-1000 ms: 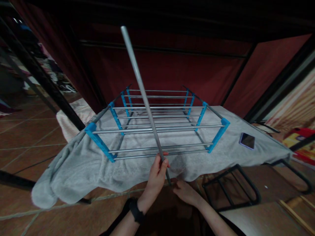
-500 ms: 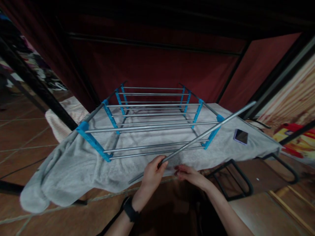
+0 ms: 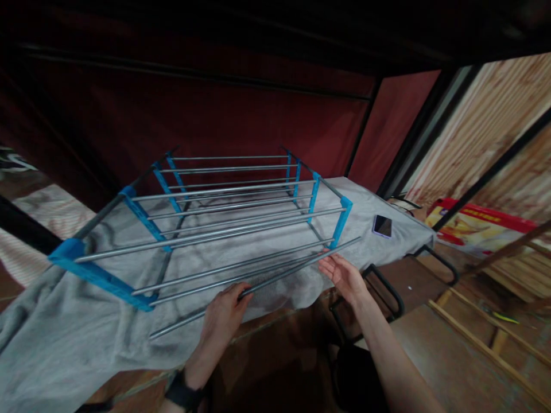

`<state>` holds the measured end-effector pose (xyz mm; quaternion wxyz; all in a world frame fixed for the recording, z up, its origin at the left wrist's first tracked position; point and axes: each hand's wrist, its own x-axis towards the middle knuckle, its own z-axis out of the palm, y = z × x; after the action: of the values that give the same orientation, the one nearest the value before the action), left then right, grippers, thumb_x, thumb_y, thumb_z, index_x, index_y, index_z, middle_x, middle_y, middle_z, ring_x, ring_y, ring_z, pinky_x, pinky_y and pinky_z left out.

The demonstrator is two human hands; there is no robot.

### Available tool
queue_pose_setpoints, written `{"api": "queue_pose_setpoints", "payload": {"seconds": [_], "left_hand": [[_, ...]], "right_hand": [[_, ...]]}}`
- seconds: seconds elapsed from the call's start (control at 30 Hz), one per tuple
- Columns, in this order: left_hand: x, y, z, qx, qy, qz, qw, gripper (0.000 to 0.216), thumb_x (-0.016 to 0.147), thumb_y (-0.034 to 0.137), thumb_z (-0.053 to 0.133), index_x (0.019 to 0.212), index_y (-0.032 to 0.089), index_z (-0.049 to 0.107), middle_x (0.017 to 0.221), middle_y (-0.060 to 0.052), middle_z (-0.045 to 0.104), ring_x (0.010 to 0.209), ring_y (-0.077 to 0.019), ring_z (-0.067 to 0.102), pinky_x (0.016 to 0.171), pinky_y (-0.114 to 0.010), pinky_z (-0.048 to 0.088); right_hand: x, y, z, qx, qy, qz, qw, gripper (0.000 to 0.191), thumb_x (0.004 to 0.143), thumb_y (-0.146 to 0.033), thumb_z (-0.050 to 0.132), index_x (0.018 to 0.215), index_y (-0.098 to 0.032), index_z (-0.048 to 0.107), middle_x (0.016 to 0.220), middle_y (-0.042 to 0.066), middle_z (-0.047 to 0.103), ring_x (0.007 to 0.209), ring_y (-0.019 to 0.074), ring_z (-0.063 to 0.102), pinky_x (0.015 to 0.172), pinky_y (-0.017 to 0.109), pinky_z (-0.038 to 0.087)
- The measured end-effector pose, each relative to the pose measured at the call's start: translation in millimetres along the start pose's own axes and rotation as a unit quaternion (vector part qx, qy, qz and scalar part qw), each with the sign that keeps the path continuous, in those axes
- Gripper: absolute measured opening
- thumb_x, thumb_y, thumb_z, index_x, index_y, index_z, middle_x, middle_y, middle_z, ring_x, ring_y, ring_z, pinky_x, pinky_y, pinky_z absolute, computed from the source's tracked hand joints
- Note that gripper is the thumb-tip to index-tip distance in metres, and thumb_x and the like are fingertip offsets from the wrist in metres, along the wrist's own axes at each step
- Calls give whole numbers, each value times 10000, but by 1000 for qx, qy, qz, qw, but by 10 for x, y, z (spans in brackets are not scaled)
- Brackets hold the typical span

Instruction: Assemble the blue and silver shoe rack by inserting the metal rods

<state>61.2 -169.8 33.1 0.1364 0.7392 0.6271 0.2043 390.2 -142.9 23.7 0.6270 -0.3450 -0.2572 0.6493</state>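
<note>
Steel-grey and slim, a loose metal tube (image 3: pixel 284 274) slants across the front of a grey fleece blanket (image 3: pixel 99 344), your left hand (image 3: pixel 228 310) clamped around it left of its middle, thumb and fingers closed on the metal. Your right hand (image 3: pixel 342 275) is turned palm up near the tube's far end, its fingers loosely curled and not gripping; whether the fingertips touch the metal, you cannot tell from this angle. Behind the tube, a multi-bar rack (image 3: pixel 215 233) with blue plastic end pieces (image 3: pixel 340 223) rests on the blanket, backed by a dark red panel (image 3: pixel 215 115). A black wristwatch (image 3: pixel 184 391) circles your left wrist. Right of the rack, a smartphone (image 3: pixel 382 226) lies on the blanket, with a red-and-yellow carton (image 3: pixel 477 226) beyond.
</note>
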Motion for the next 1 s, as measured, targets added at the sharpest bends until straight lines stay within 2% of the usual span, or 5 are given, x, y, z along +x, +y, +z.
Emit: {"api": "queue_pose_setpoints", "payload": {"seconds": [0.1,0.33,0.67,0.9,1.0], "left_hand": [[22,-74,-21,33,-4,16,999,260,909,331,485,1080,271,672,1068,-11,733,985,-221,677,847,-328,510],[84,-120,-17,75,-15,83,994,295,936,361,448,1087,227,662,1078,-50,724,971,-234,678,861,-357,514],[197,-278,-24,98,-3,129,987,327,958,385,402,1066,240,674,1033,-55,730,922,-236,683,822,-367,525],[212,-370,-125,77,-2,125,989,270,945,364,453,1012,241,684,961,-50,727,889,-220,672,810,-342,497],[186,-352,-167,85,-9,116,990,234,950,309,461,1014,229,671,948,-51,716,884,-216,659,818,-347,477]], "right_hand": [[67,-62,-83,5,23,-25,999,243,772,-285,724,995,-198,686,1035,56,731,859,153,700,815,280,583],[267,-28,-291,-5,175,-59,983,120,735,-214,765,791,-183,664,835,33,742,654,109,679,650,200,600],[443,-115,-377,-38,178,-58,982,192,703,-251,799,804,-174,656,803,10,730,634,104,670,649,195,598],[475,-266,-635,-48,277,-92,955,132,728,-194,724,805,-177,618,726,-6,694,559,90,633,574,172,577],[475,-307,-800,-54,282,-88,954,71,756,-149,659,814,-168,622,744,-2,686,546,74,619,586,157,569]]}}
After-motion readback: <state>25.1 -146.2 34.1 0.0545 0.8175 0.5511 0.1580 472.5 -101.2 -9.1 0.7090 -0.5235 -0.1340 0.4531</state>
